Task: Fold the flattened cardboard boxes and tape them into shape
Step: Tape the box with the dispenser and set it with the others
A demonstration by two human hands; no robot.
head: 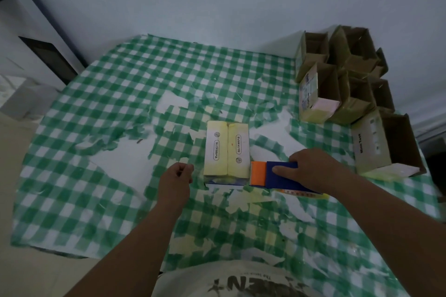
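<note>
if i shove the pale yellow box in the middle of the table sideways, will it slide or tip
The pale yellow box lies low and broad, so it would probably slide rather than tip. It is likely light, as the similar boxes stacked at the right are hollow cardboard. The torn checked tablecloth might bunch or snag its edge.

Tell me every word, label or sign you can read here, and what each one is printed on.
"Mine Tech", roughly, the last letters unsure: side of the nearest folded box.
"The": small line on the person's shirt; its large letters are cut off.
Two oval labels and round symbols on the yellow box: too small to read.
Print on the stacked boxes: blurred.
</note>
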